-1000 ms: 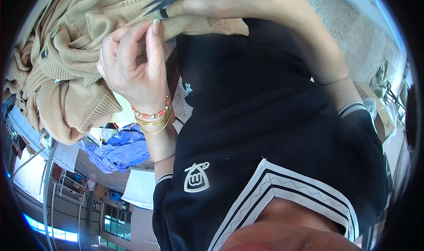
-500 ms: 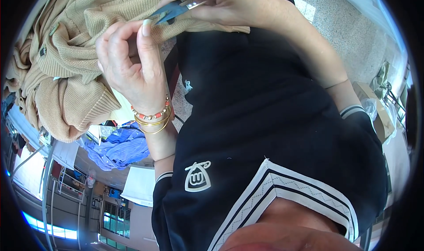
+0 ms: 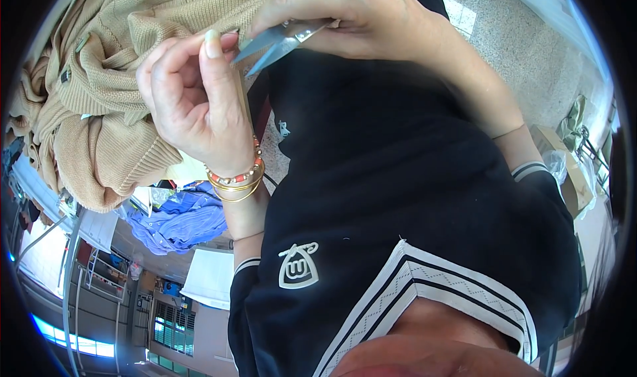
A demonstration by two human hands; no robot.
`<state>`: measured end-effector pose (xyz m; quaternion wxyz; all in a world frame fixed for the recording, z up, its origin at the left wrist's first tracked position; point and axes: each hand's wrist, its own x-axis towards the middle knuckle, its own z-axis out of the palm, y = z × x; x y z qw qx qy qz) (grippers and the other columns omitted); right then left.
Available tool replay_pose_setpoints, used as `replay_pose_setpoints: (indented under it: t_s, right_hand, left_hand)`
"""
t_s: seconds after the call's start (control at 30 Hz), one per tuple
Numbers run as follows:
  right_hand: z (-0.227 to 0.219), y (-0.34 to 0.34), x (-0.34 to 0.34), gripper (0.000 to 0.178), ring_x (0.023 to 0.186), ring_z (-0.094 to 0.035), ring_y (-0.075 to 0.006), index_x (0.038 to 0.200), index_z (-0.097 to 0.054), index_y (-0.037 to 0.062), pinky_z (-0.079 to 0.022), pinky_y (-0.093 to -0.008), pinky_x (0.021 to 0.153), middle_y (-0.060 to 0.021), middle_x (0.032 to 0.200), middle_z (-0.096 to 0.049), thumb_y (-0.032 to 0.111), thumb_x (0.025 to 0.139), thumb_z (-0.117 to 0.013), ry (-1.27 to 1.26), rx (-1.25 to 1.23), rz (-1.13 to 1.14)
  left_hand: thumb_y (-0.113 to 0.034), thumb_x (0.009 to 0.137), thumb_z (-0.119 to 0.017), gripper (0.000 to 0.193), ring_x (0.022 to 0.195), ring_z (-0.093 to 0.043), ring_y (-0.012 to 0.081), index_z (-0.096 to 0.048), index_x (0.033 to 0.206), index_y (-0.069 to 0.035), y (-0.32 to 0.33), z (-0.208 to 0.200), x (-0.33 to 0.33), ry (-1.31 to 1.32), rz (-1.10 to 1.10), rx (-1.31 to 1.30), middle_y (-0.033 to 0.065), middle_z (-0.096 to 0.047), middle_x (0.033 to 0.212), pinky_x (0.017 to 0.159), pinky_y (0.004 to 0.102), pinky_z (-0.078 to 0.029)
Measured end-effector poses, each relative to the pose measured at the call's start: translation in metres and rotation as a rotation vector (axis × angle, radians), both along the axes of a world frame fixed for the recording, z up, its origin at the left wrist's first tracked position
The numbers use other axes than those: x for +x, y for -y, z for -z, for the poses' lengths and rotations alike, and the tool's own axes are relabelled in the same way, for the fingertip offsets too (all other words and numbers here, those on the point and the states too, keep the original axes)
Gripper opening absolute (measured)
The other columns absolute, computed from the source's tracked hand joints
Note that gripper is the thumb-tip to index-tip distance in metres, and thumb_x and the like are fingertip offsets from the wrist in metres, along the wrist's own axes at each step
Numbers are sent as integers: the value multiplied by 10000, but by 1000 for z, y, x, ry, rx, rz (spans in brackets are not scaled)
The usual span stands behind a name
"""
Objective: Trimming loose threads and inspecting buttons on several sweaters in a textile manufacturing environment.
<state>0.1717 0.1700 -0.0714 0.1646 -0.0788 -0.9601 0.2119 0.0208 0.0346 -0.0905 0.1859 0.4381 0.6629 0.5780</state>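
Note:
My right hand [image 3: 375, 20] holds a pair of thread snips [image 3: 284, 46], their two bluish blades apart and pointing left and down. The blade tips are close to the fingers of my left hand [image 3: 189, 101]. That hand is closed, its thumb pressed toward the index finger; what it pinches is too small or hidden to make out. Behind both hands lies a heap of tan knitted garments [image 3: 179, 12], with ribbed bands and small dark and green tags showing. A bracelet of red beads and gold bangles circle my left wrist.
A blue-violet garment [image 3: 182, 221] lies bundled below the knits at the left. White panels [image 3: 207, 279] and metal frames stand lower left. On the right, a cardboard box [image 3: 576, 174] with clear plastic stands on the speckled floor [image 3: 504, 52].
A tan knit edge that lay under the snips and over my lap has slipped out of sight there. The snips have lowered slightly, and my left hand has shifted a little left and down.

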Motion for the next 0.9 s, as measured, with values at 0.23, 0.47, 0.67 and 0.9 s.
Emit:
replay_pose_setpoints:
  t_s: [0.23,0.47,0.67,0.9]
  right_hand:
    - [17,0,5,334,843,-657,-259,1092,-656,103,-514,-337,654,-60,951,-664,51,763,-679,-54,-7,-55]
    - [13,-8,9,308,805,-670,-251,1088,-666,35,-521,-323,692,-112,934,-689,183,833,-754,-192,-393,-96]
    - [4,-22,16,317,754,-656,-254,1143,-654,70,-509,-322,623,-88,874,-652,236,878,-710,-138,-469,-55]
    - [10,-22,8,319,682,-609,-224,1149,-669,130,-476,-330,546,-43,810,-571,274,867,-711,-165,-83,-72]
  left_hand:
    - [41,914,-637,109,763,-649,112,-627,1022,33,3,4,10,-29,-29,12,87,-507,1090,665,213,-542]
    - [35,891,-663,126,766,-608,114,-643,1013,9,4,16,12,-66,-42,98,95,-505,1069,648,208,-542]
    - [51,878,-665,136,807,-606,119,-649,1003,1,8,26,6,-148,-15,128,94,-502,1056,642,207,-542]
    - [52,874,-667,138,822,-600,121,-650,1000,0,7,24,9,-74,-30,159,92,-506,1045,634,205,-553]
